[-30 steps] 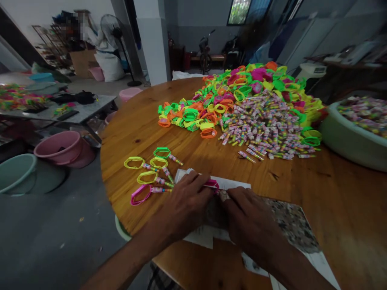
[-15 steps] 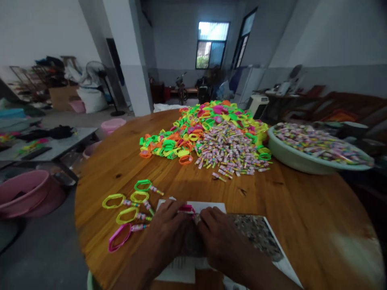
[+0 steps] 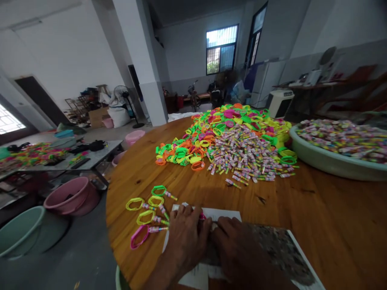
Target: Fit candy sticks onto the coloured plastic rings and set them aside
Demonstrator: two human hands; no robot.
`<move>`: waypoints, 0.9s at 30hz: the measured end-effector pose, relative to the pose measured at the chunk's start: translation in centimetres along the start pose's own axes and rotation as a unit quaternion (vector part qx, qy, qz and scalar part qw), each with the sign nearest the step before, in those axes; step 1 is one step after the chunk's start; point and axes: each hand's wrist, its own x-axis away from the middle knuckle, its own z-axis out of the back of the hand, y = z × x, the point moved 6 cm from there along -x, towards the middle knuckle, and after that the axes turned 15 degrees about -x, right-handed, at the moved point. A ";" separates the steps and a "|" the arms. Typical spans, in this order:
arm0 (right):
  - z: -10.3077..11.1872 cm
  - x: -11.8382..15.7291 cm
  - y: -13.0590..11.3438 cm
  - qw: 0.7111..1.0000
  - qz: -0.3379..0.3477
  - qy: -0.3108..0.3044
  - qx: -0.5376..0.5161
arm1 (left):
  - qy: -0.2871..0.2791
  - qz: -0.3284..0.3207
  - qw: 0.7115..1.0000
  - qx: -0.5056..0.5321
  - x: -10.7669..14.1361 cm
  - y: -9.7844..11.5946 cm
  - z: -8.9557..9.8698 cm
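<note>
My left hand [image 3: 186, 230] lies over a pink plastic bracelet [image 3: 203, 216] with its fingers curled; only a small part of the bracelet shows past them. Close beside it, my right hand [image 3: 234, 243] is closed in a pinch, and a small pale bit shows at its fingertips, too little to name. Both hands rest over white paper sheets [image 3: 229, 214] near the table's front. Left of them lie several bracelets joined to small candy tubes, among them a pink one [image 3: 139, 237], a yellow one [image 3: 135, 204] and a green one [image 3: 159, 190].
On the round wooden table [image 3: 127, 169] sits a big heap of bright bracelets [image 3: 184, 153] with a pile of candy tubes [image 3: 246, 155] before it. A pale green basin [image 3: 338, 165] of tubes stands right. A speckled sheet [image 3: 281, 249] lies by my right arm; buckets [image 3: 74, 197] stand left.
The view has turned left, so everything sits further right in the picture. My left hand now covers more of the pink bracelet. Both hands stay close together over the paper.
</note>
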 end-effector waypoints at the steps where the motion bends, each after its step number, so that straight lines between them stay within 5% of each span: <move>1: -0.1 -0.1 0.0 1.000 0.004 -0.006 0.007 | -0.001 0.000 1.000 0.008 0.0 0.0 -0.1; 13: 0.6 -1.6 -1.9 0.981 0.126 0.068 0.130 | 0.018 -0.016 0.997 0.079 -0.5 -0.1 -0.9; 16: 0.5 -1.6 -1.6 0.982 0.115 0.079 0.127 | 0.023 -0.023 0.996 0.079 -0.4 -0.1 -1.1; 23: 0.5 -1.3 -1.4 0.992 0.086 -0.025 0.086 | 0.039 -0.020 0.996 0.081 -0.2 0.0 -0.5; 27: 3.4 -2.5 2.9 0.998 -0.034 -0.055 0.020 | 0.087 -0.002 0.994 0.063 0.1 -2.6 1.6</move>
